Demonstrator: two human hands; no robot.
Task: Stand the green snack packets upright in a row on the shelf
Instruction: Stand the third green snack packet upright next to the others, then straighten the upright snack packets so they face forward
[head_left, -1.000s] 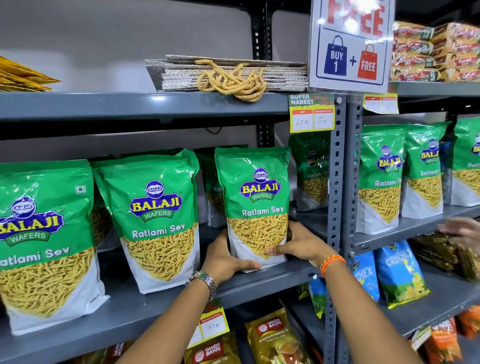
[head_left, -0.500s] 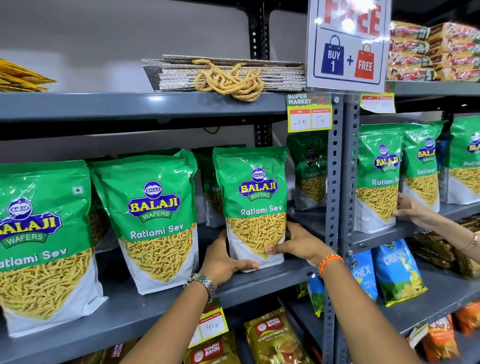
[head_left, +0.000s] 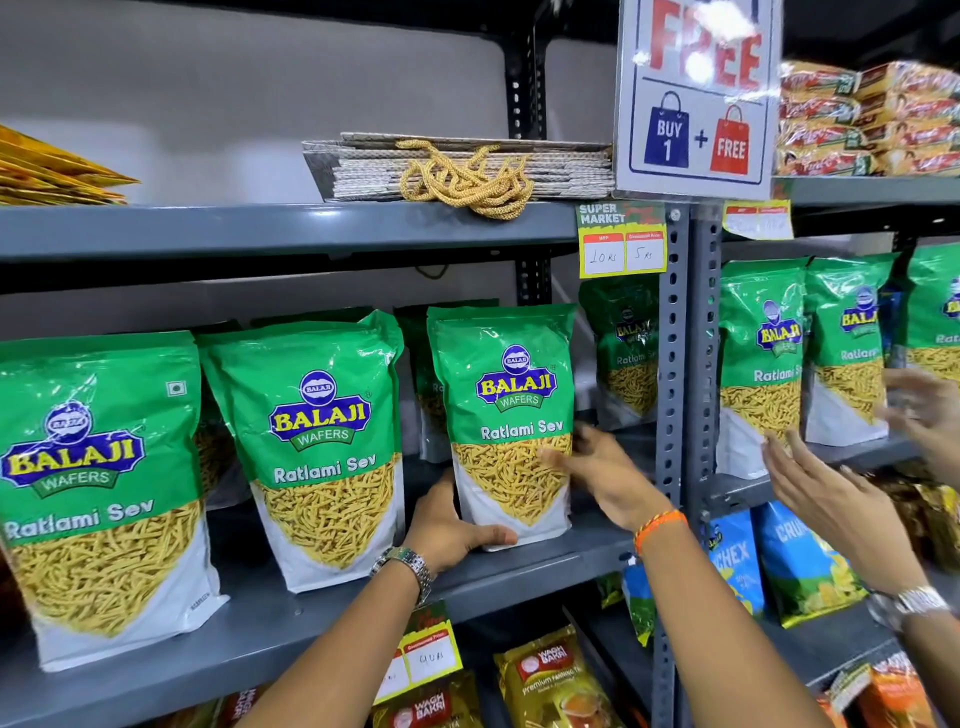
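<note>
Head view: a grey metal shelf (head_left: 322, 618) in a shop aisle carries a row of green Balaji Ratlami Sev packets, all upright, with a pale wall behind. The third packet (head_left: 506, 415) from the left is the one being handled — the left hand (head_left: 452, 525), a metal watch on its wrist, is wrapped around its lower left corner, fingers across the white base where it meets the shelf. The right hand (head_left: 602, 475), an orange band at its wrist, lies against the packet's right side with fingers spread and blurred; whether it grips cannot be told. Left of this packet stand two more packets (head_left: 317, 441) at the shelf's front edge, others in shadow behind. Right of it rises a perforated steel upright (head_left: 673, 395) — beyond, another person's hands (head_left: 831, 499) are open before further green packets. Above the packet a yellow price tag (head_left: 621, 244) and a "Buy 1 + Free" sign (head_left: 696, 98) hang.
</note>
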